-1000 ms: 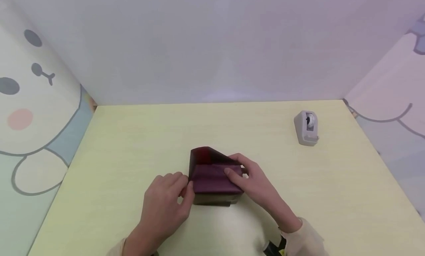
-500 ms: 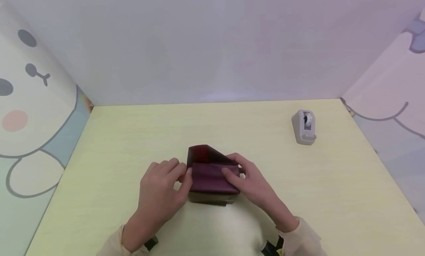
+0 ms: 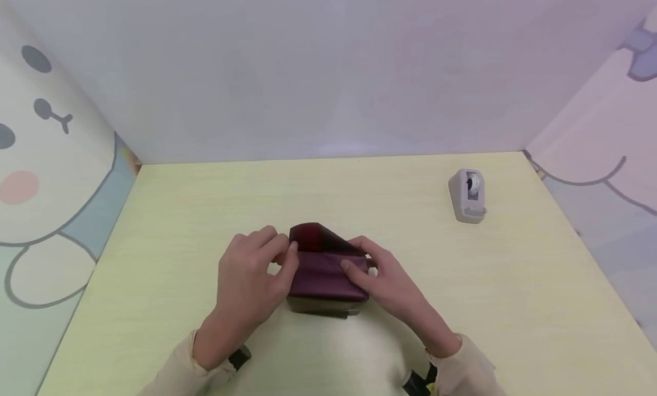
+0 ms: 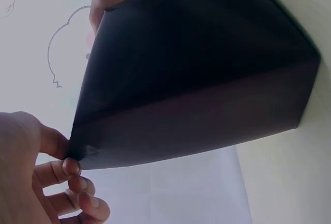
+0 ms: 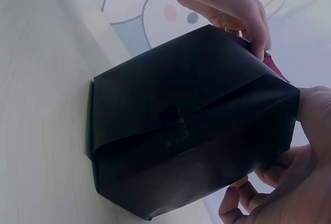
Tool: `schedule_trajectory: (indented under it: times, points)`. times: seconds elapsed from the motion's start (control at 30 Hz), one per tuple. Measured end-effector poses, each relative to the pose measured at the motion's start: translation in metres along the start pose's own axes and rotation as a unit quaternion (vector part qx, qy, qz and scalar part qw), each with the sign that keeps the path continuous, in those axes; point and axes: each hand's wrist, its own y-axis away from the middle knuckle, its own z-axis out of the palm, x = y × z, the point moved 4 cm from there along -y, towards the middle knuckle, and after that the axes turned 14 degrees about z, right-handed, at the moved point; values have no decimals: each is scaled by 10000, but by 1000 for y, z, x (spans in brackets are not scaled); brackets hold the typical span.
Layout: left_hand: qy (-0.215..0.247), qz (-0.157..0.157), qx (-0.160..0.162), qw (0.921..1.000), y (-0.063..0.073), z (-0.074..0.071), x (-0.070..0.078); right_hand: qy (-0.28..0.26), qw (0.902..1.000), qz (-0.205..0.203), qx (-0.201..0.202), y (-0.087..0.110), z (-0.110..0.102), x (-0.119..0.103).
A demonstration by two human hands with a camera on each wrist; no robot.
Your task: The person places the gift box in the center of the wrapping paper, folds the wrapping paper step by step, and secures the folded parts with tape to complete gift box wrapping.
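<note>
A box-shaped package of dark purple paper (image 3: 328,279) stands on the table in front of me. At its far side a paper flap (image 3: 309,236) rises, its inner face red. My left hand (image 3: 251,276) pinches the flap's left corner between thumb and fingers; the left wrist view shows that pinch close up. On the right, my right hand (image 3: 382,273) grips the package with the thumb on its upper face and the fingers behind. A strip of clear tape (image 5: 176,131) crosses a seam on the side in the right wrist view. What lies inside is hidden.
A grey tape dispenser (image 3: 467,196) with a roll in it stands at the back right of the pale table (image 3: 220,196). A plain wall (image 3: 328,71) closes off the back, and cartoon-printed panels (image 3: 46,156) flank both sides.
My left hand has slid a little farther up the package's left edge, its thumb now at the flap's corner. The right hand keeps its grip. The whole view has shifted slightly.
</note>
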Motion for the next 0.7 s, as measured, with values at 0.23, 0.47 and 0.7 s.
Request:
schedule_trajectory:
  times: [0.23, 0.47, 0.7]
  points:
    - [6, 21, 67, 10000, -8, 1, -1, -11, 10000, -49, -30, 0, 0, -1]
    - [-46, 142, 204, 9997, -17, -1, -4, 15, 10000, -24, -42, 0, 0, -1]
    - [-412, 60, -618, 9972, -5, -8, -4, 33, 10000, -10, -5, 0, 0, -1]
